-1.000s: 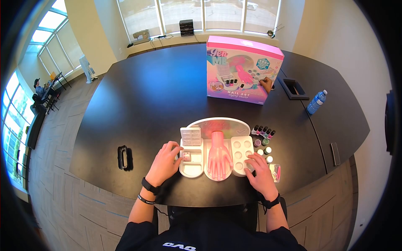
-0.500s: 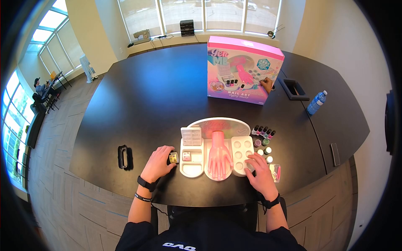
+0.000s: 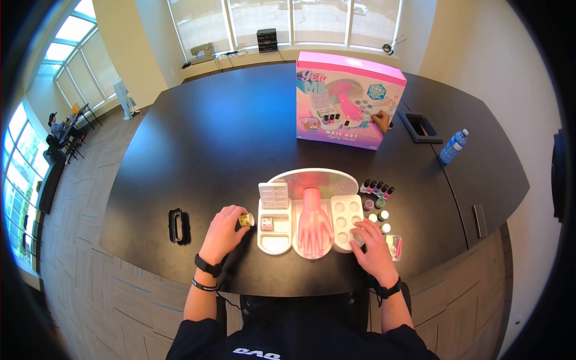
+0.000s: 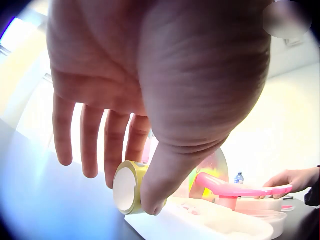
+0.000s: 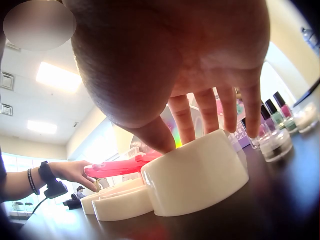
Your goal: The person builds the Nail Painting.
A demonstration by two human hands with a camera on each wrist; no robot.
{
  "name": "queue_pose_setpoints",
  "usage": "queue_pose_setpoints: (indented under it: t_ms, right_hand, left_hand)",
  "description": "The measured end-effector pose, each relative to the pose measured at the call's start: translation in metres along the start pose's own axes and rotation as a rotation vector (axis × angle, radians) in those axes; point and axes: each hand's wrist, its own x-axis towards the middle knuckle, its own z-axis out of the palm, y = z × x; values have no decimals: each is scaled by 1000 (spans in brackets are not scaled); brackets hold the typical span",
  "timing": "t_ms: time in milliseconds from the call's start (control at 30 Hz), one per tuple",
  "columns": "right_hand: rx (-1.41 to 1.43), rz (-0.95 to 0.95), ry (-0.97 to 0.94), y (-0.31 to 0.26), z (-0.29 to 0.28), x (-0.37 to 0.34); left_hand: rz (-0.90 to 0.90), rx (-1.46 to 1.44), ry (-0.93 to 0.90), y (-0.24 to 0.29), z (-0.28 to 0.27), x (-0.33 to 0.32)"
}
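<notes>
My left hand (image 3: 219, 233) pinches a small yellow roll (image 3: 246, 220) between thumb and fingers, just left of a white nail-art tray (image 3: 260, 243). In the left wrist view the flat white end of the roll (image 4: 124, 190) faces the camera, thumb on its near side. A second, pink-and-white roll (image 3: 267, 224) sits in a left compartment of the tray. Over the tray's right section of round wells (image 3: 340, 245) rests my right hand (image 3: 374, 247), fingers extended and thumb touching the rim. A pink model hand (image 3: 313, 225) lies palm down in the tray's middle.
Right of the tray stand several nail polish bottles (image 3: 382, 192), small jars (image 3: 380, 204) and a clear case (image 3: 394, 247). Behind is the pink box (image 3: 348, 105). A water bottle (image 3: 454, 147) and phone (image 3: 480, 221) are farther right; a black ring-shaped object (image 3: 175, 225) lies left.
My left hand has come away leftward from the tray's left section, bringing the yellow roll out beside it, then slightly up and away. The right hand has stayed in place.
</notes>
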Motion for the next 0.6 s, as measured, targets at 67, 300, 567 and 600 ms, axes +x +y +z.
queue_pose_setpoints:
  t_ms: [67,300,567,600]
  right_hand:
    - [3,0,-1,0,0,0]
    - [-5,1,-1,0,0,0]
    - [-3,6,0,-1,-1,0]
    - [-3,6,0,-1,-1,0]
  left_hand:
    - [42,9,58,8,-3,2]
    - [124,-1,162,29,-2,12]
    - [251,-35,114,44,15,20]
    - [251,-41,103,45,18,21]
